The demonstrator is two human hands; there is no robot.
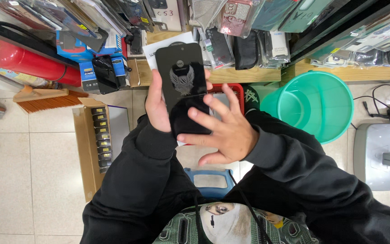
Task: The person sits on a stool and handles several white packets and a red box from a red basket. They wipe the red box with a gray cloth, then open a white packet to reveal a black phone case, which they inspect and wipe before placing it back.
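Note:
My left hand (156,106) grips a flat black rectangular pack (180,74) with a silver winged emblem on its face, held upright in front of me. A white card (170,45) shows behind its top edge. My right hand (222,131) lies with spread fingers over a black cloth or pouch (187,119) at the pack's lower end, pressing it against the pack. Both arms wear black sleeves.
A green plastic bucket (314,106) stands to the right, and a grey-white appliance (380,156) at far right. An open cardboard box (91,149) of small dark items sits left, beside a broom (46,99) and a red cylinder (28,63). Packaged phone cases (244,27) hang above. A blue stool (211,180) is below.

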